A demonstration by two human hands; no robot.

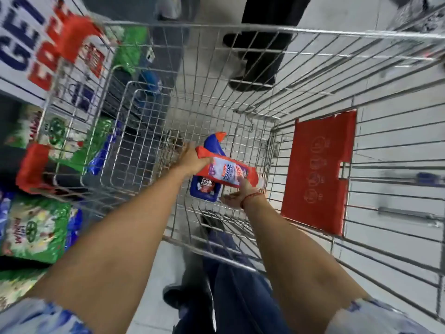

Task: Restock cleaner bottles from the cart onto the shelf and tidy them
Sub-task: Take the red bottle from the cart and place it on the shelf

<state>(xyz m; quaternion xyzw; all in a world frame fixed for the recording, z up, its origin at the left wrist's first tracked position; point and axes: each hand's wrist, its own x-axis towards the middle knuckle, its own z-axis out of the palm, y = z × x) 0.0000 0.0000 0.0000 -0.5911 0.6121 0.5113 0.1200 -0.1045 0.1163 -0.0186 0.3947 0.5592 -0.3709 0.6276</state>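
Both my arms reach down into the wire cart point(265, 32). My left hand point(192, 159) grips the neck end of a red cleaner bottle point(226, 173) with a white and purple label, held sideways above the cart floor. My right hand point(237, 197) touches the bottle's base end from below, fingers partly curled. Under the red bottle lies a blue cleaner bottle point(209, 191) with an orange cap point(220, 135), resting on the cart's bottom.
A red plastic flap point(320, 172) hangs on the cart's right side. Shelves at the left hold green detergent bags point(36, 227) and a white promo sign point(31, 37). Another person's dark shoes point(252, 59) stand beyond the cart's far end. My own legs are below.
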